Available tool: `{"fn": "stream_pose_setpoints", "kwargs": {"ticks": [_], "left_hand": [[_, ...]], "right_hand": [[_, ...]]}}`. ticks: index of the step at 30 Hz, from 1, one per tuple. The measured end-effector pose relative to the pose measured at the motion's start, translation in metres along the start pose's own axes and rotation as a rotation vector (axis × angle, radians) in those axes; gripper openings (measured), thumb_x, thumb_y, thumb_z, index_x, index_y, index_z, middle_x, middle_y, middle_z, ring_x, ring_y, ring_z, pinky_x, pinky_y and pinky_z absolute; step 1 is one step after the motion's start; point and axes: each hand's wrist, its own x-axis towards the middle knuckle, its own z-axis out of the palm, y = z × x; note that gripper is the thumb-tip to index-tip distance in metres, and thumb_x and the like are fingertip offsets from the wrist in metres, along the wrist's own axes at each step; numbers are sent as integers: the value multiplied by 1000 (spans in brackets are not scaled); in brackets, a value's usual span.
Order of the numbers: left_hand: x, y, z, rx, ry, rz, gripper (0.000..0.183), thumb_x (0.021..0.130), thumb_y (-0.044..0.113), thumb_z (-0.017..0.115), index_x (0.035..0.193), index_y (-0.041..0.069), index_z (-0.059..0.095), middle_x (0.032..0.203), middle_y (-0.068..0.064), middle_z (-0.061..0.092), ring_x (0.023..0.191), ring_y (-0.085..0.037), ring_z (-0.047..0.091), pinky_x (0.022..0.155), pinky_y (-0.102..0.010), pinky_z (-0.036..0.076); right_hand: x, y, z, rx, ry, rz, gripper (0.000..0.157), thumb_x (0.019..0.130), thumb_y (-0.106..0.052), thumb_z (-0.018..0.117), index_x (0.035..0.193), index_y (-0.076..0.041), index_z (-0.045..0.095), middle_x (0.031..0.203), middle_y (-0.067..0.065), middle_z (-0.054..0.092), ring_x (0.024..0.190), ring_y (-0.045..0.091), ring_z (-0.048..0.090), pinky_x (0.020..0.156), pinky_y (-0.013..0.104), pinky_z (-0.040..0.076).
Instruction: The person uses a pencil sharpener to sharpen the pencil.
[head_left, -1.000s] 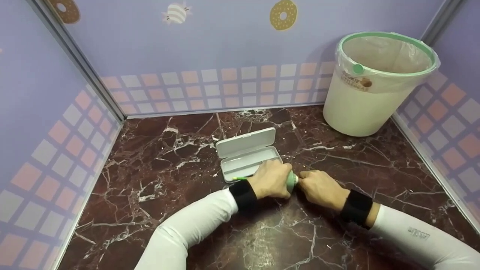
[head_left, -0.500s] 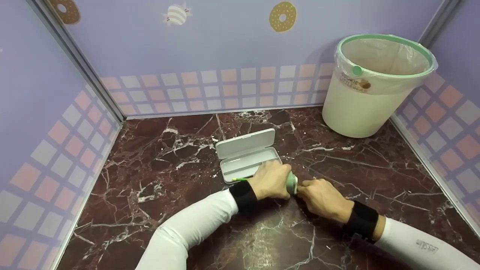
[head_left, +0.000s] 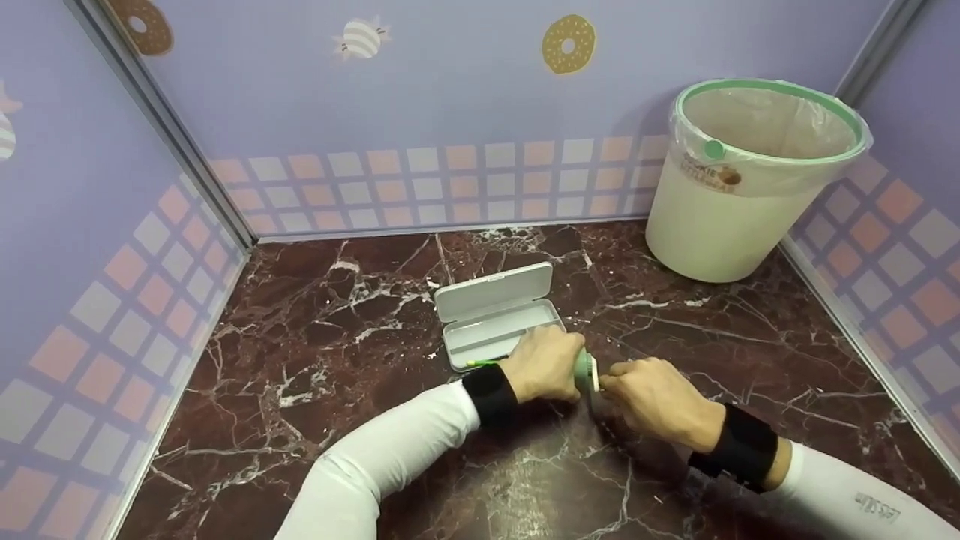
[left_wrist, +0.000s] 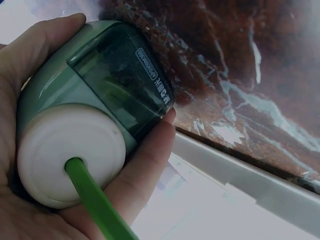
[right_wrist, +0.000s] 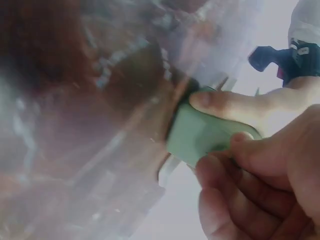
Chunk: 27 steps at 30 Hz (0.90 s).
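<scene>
"While one open case (head_left: 495, 292) sits left of the sharpener (left_wrist: 92, 107), what's underway?"
"One green pencil (left_wrist: 95, 200), in its hole; sharpening, I'd judge. The left hand (head_left: 541, 364) grips that lone sharpener; the right hand (head_left: 660, 397) seemingly pinches its hidden crank."
"Next move?"
"Steady turning, probably."
"Right of the sharpener?"
"One bin (head_left: 720, 225), well apart."

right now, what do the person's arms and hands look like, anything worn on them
The left hand and right hand are ungloved. Black bands circle both wrists: left band, right band. The left sleeve and right sleeve are white; the right one bears small dark lettering.
</scene>
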Motion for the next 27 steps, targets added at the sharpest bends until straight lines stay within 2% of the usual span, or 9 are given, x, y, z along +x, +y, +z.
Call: {"fn": "stream_pose_setpoints", "kwargs": {"ticks": [10,16,19,21,24,27], "left_hand": [[-1,-1,-1,-26,7,31,45,69,33,101,99,17,71,86,2,71,72,-16,63,63,-32,57],[-1,-4,0,-68,-26,44,47,71,33,103,100,17,69,86,5,68,74,-13,62,64,-27,55],[0,-6,-1,-61,-40,51,48,72,35,103,101,17,68,87,5,68,75,-13,62,65,-26,55],[1,-7,0,-54,-45,61,50,73,36,103,102,17,69,88,4,69,76,-13,62,67,-27,56],[2,-6,1,-48,-44,79,52,72,36,104,105,16,69,90,3,72,76,-14,63,68,-28,57],[1,-6,2,-64,-41,81,51,72,34,103,105,16,69,90,3,71,76,-13,63,65,-26,55]], "right_hand": [[7,-2,-18,-65,-3,-15,29,72,4,82,71,-17,61,67,-4,56,51,16,53,45,38,46],[14,2,-21,-91,30,-33,27,76,4,79,71,-15,61,66,-3,57,50,16,50,45,38,47],[19,6,-23,-80,46,-39,26,79,4,78,72,-14,62,65,-2,58,50,14,49,45,36,48],[23,11,-24,-75,55,-29,25,77,7,74,71,-14,62,65,-2,58,49,13,48,45,36,48],[28,25,-16,-65,69,9,25,74,10,68,70,-13,62,63,0,58,48,15,47,44,38,48],[29,43,9,-5,38,17,24,72,11,68,71,-12,63,64,1,60,50,17,50,46,39,50]]}}
